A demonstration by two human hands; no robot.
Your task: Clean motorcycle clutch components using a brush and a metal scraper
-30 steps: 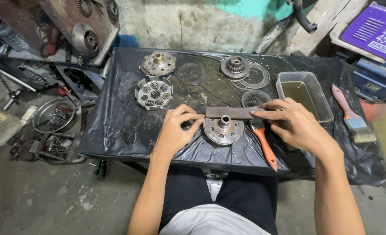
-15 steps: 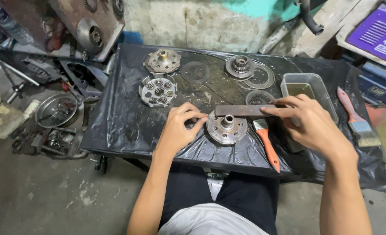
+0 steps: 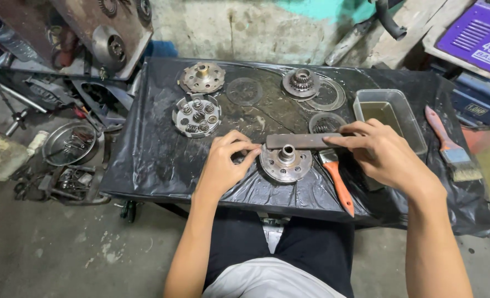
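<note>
A round metal clutch hub (image 3: 285, 163) with a raised centre boss lies on the black plastic sheet (image 3: 162, 154) near the table's front edge. A flat grey metal bar (image 3: 300, 140) rests across its far side. My right hand (image 3: 385, 157) grips the bar's right end with fingers on top. My left hand (image 3: 225, 163) sits at the hub's left rim, fingertips pinched together by the bar's left end; whether they hold a small part I cannot tell.
On the sheet lie a round pressure plate (image 3: 197, 115), a domed hub (image 3: 202, 78), a toothed gear hub (image 3: 301, 83) on discs, a thin disc (image 3: 244, 91), a metal tray (image 3: 389, 118), an orange-handled brush (image 3: 337, 179) and a pink-handled brush (image 3: 448, 144). Scrap parts (image 3: 68, 143) cover the floor at left.
The view has shifted a little. Both hands stay at the hub and bar; the left fingers have closed in slightly toward the bar's end.
</note>
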